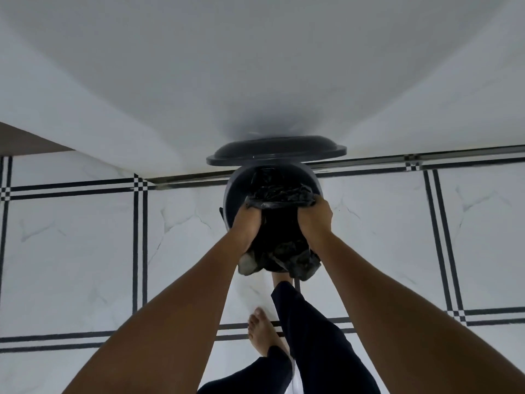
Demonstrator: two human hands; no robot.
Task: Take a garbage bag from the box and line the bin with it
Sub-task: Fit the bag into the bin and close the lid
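Head view, looking straight down. I see both arms reaching forward to the bin (235, 194), a dark round pedal type standing on the floor (85, 237) against the wall (255, 66). Its lid (275, 151) is up, leaning back at the wall. The bag (281, 194), black and crumpled, lies over the bin mouth; its far part is bunched inside the opening, its near part hangs over the near rim and down the front, ending in loose folds. Left hand (246, 223) grips the bag at the left near rim, fingers curled into the film. Right hand (315, 220) clenches the bag at the right near rim, knuckles up. A taut band of bag runs between the two hands. The far rim of the bin is bare grey, uncovered by the bag. One bare foot (262, 331) stands on the tiles just short of the bin; the other leg reaches toward the bin base, its foot mostly hidden under the bag. Open tile lies to the left and right of the bin; the wall closes the far side. Box not in view.
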